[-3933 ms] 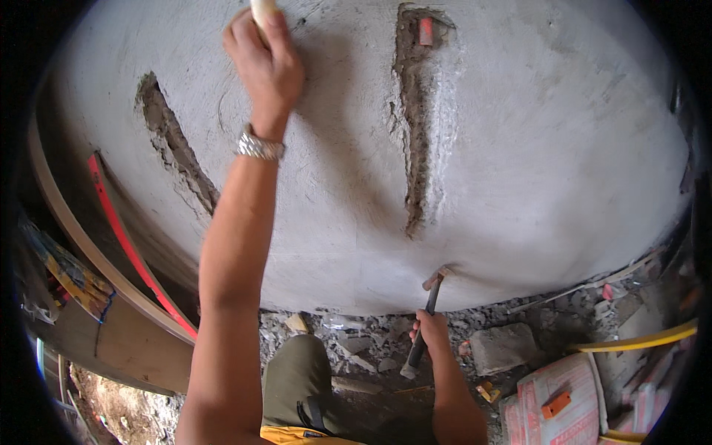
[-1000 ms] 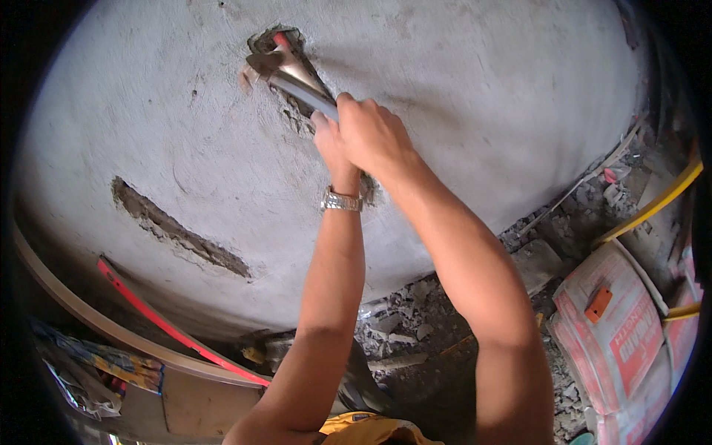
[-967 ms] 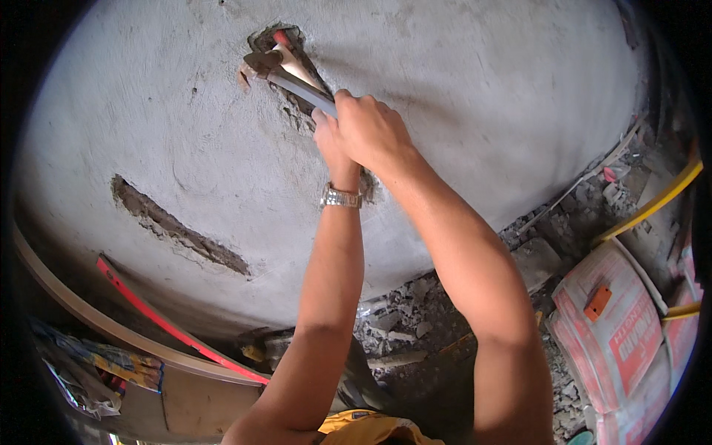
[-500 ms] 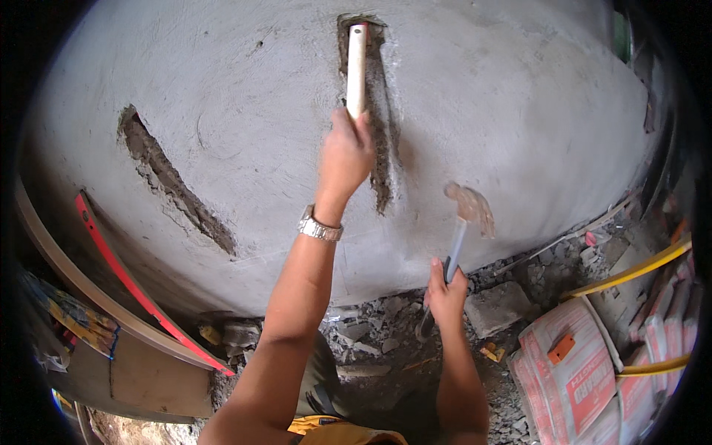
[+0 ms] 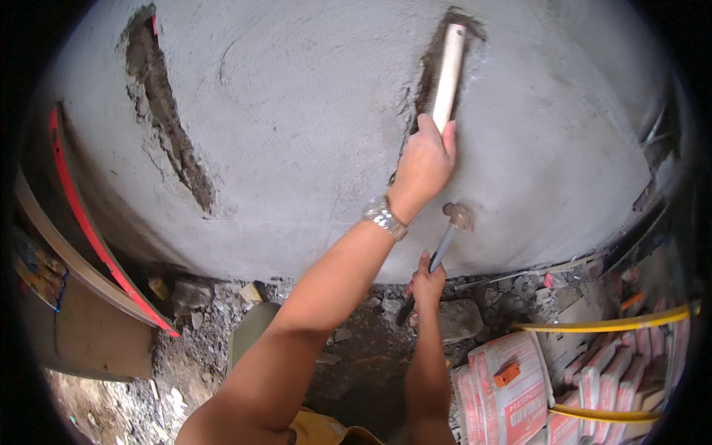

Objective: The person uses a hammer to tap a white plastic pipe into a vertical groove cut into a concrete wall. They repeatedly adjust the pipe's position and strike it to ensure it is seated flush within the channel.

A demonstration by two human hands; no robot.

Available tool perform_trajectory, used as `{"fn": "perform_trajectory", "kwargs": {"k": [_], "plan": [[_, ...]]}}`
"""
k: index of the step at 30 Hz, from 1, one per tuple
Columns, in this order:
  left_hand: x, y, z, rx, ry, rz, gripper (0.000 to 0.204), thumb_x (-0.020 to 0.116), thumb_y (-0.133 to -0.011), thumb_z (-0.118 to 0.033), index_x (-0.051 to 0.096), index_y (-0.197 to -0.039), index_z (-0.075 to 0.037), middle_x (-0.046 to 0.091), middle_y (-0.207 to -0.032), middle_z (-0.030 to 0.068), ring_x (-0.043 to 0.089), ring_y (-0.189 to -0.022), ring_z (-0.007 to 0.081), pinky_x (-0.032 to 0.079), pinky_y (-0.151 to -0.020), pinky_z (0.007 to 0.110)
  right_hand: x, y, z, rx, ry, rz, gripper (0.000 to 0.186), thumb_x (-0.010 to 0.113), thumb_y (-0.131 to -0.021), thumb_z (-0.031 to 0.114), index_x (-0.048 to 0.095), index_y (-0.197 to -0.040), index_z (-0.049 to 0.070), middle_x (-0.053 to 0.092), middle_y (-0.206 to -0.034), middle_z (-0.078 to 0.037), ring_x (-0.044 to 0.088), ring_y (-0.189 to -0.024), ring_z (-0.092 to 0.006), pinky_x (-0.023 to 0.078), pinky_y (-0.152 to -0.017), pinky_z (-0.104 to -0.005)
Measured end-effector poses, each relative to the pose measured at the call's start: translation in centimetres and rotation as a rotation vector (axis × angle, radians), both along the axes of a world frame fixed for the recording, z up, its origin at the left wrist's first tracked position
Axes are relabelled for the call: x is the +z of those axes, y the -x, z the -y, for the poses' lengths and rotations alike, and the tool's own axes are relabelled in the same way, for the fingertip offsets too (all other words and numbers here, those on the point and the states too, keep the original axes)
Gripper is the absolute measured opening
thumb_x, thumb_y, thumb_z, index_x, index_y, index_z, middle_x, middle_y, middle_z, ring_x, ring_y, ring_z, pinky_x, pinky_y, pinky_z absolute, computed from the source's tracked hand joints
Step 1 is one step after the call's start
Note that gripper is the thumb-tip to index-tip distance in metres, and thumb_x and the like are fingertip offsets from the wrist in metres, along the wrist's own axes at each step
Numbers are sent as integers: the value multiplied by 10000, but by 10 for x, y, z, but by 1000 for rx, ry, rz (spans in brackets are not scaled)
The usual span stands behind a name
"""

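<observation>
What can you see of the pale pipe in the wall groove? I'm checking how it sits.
The pale pipe is a straight, cream, plastic-looking tube, standing nearly upright in a rough groove chased into the grey plastered wall. Its top end shows near the groove's top. The left hand grips its lower part, hiding the rest.

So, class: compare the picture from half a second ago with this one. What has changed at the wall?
Little has changed. The right hand has raised the hammer slightly, its head near the wall. The left hand still grips the pale pipe in the vertical chase. The view has shifted; the rubble and stacked sacks lie as before.
</observation>
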State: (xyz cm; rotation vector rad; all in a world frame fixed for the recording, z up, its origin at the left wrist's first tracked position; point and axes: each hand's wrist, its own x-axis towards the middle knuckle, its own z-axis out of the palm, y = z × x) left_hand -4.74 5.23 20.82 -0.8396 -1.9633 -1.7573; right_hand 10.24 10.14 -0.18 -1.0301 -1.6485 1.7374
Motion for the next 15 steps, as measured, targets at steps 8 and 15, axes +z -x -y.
{"fn": "perform_trajectory", "kwargs": {"k": [8, 15], "plan": [[24, -31, 26, -168, 40, 156, 394, 551, -1069, -318, 464, -1001, 60, 627, -649, 297, 661, -591, 479, 523, -499, 514, -29, 5, -14, 23, -39, 107, 335, 620, -1054, 340, 577, -1025, 9, 520, -606, -46, 489, -423, -158, 397, -392, -354], [-31, -120, 64, -406, 208, 170, 387, 589, -1053, -345, 540, -1092, 37, 620, -596, 223, 670, -529, 382, 515, -491, 460, -104, 3, -47, -33, -620, -280, 413, 631, -1047, 351, 609, -1254, -7, 649, -762, -94, 599, -551, -179, 432, -455, -322]]}}
